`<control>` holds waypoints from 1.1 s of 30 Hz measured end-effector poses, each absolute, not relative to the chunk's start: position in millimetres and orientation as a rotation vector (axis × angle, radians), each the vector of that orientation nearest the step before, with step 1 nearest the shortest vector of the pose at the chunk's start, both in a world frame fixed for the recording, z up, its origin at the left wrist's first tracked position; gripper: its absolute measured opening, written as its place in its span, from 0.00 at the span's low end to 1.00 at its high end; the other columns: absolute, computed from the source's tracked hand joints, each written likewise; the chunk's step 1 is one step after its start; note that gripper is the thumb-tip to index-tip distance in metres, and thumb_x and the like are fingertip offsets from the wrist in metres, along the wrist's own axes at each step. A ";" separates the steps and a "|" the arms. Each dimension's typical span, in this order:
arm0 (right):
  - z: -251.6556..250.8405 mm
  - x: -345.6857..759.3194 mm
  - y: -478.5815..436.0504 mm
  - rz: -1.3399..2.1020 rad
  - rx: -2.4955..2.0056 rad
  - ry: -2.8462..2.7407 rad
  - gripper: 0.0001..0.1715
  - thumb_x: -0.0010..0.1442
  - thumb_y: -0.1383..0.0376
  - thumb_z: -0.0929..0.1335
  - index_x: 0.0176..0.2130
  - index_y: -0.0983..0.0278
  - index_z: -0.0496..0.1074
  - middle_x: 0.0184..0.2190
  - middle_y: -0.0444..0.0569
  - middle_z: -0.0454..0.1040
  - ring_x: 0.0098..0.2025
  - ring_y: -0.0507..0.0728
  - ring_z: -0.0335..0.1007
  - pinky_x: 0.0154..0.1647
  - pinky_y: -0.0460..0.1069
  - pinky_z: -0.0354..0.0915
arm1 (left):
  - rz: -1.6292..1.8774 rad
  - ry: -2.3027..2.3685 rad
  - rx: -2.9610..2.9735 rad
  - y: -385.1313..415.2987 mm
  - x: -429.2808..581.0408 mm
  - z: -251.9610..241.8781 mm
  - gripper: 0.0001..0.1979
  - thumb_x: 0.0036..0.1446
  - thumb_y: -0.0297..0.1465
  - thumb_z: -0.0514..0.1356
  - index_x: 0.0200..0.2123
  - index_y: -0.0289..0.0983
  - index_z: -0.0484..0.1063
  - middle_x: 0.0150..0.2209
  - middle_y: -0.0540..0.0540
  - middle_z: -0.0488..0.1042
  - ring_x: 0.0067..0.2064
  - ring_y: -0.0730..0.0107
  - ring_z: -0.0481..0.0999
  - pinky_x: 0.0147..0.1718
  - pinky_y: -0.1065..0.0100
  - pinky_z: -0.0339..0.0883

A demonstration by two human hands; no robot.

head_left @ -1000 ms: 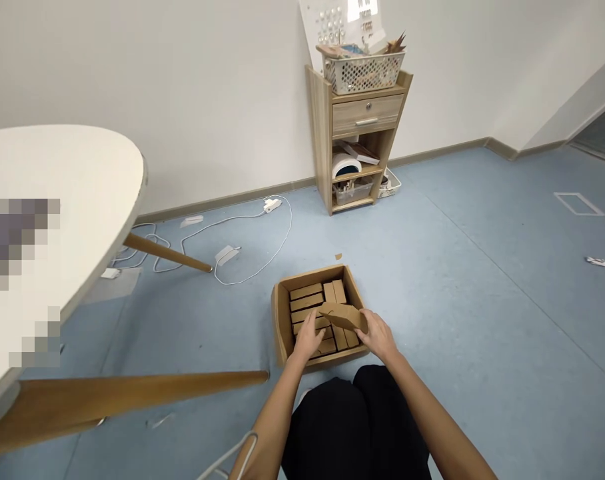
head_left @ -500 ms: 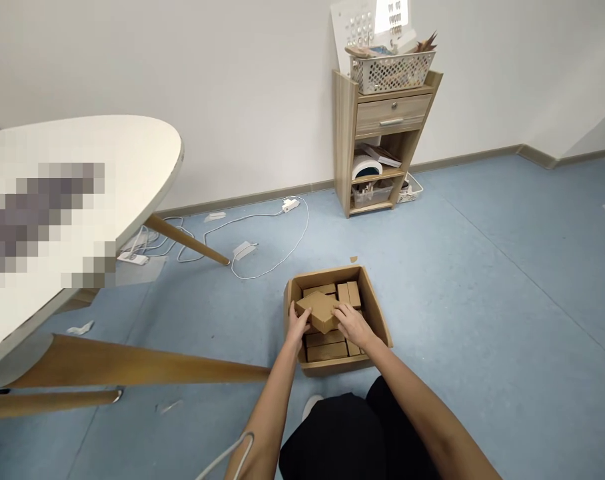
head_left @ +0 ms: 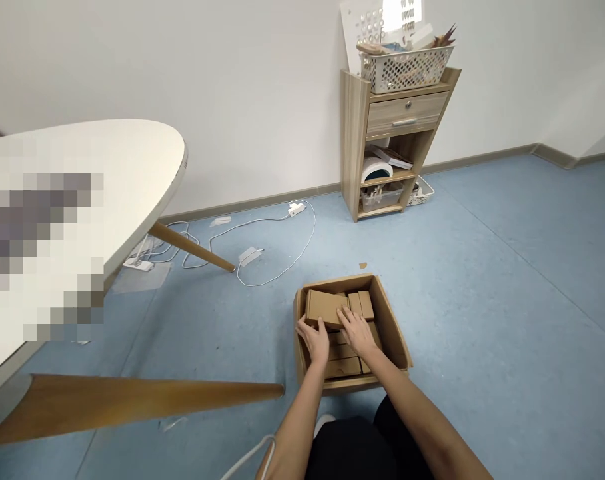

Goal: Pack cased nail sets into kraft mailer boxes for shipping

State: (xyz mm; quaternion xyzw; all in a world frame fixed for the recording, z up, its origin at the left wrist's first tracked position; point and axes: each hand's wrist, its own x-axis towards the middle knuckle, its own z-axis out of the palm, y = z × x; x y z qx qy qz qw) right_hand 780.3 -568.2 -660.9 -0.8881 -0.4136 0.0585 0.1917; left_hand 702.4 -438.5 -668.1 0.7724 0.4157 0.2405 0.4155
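Floor point(head_left: 482, 367): carton point(head_left: 388, 327), small boxes point(head_left: 343, 368) packed inside. Held box point(head_left: 325, 307), in carton's far-left corner, squarer to walls than half a second ago; looks nearly lined up, unseated. Left hand point(head_left: 316, 343) grips near-left corner, right hand point(head_left: 357, 332) right end.

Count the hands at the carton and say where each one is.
2: the left hand at the near left corner of the raised small box, the right hand at its right end.
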 end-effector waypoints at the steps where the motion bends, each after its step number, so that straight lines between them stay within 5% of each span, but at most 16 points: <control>1: -667.8 783.3 -565.7 0.190 -2.505 -1.153 0.37 0.59 0.72 0.62 0.65 0.57 0.54 0.65 0.57 0.58 0.57 0.64 0.63 0.56 0.61 0.61 | 0.614 1.065 1.952 -440.3 701.2 -670.7 0.23 0.62 0.33 0.55 0.58 0.40 0.51 0.55 0.35 0.57 0.58 0.53 0.63 0.54 0.47 0.63; 5: -693.9 792.9 -558.9 0.243 -2.560 -1.119 0.35 0.57 0.78 0.59 0.62 0.58 0.60 0.61 0.57 0.64 0.56 0.62 0.66 0.55 0.58 0.64 | 0.390 1.039 2.060 -442.9 698.8 -686.6 0.26 0.62 0.31 0.51 0.61 0.39 0.49 0.57 0.32 0.57 0.60 0.48 0.64 0.55 0.47 0.62; 12: -711.1 797.4 -541.6 0.180 -2.623 -1.135 0.32 0.57 0.79 0.59 0.58 0.62 0.65 0.58 0.60 0.67 0.55 0.63 0.67 0.52 0.57 0.68 | 0.108 0.803 2.386 -439.2 701.2 -704.4 0.41 0.49 0.23 0.53 0.66 0.26 0.43 0.68 0.26 0.41 0.70 0.44 0.36 0.65 0.45 0.42; 16: -711.6 806.0 -523.8 0.161 -2.585 -1.096 0.30 0.57 0.78 0.61 0.58 0.63 0.65 0.57 0.62 0.68 0.54 0.62 0.67 0.52 0.57 0.68 | -0.198 0.576 2.490 -438.8 702.6 -699.4 0.40 0.48 0.23 0.53 0.66 0.30 0.48 0.69 0.32 0.44 0.70 0.46 0.39 0.64 0.41 0.41; 23: -691.3 813.9 -513.3 0.334 -2.774 -1.199 0.29 0.59 0.76 0.59 0.59 0.68 0.64 0.59 0.63 0.64 0.59 0.62 0.62 0.55 0.55 0.64 | -0.771 0.579 2.610 -430.6 727.5 -666.8 0.43 0.51 0.28 0.54 0.68 0.29 0.40 0.71 0.38 0.33 0.70 0.52 0.35 0.65 0.43 0.39; 30: -620.3 781.5 -540.7 0.522 -2.748 -1.128 0.32 0.57 0.74 0.62 0.61 0.66 0.63 0.63 0.60 0.60 0.64 0.66 0.53 0.63 0.59 0.53 | -0.592 0.534 2.592 -443.4 711.8 -586.1 0.37 0.52 0.26 0.52 0.67 0.30 0.50 0.70 0.38 0.41 0.70 0.53 0.38 0.66 0.51 0.38; 33: -571.3 758.5 -559.2 0.609 -2.709 -1.134 0.34 0.54 0.72 0.64 0.60 0.66 0.64 0.62 0.60 0.62 0.65 0.68 0.53 0.65 0.60 0.48 | -0.521 0.503 2.509 -460.4 692.6 -518.0 0.33 0.53 0.27 0.52 0.64 0.31 0.57 0.68 0.37 0.52 0.69 0.53 0.47 0.65 0.56 0.45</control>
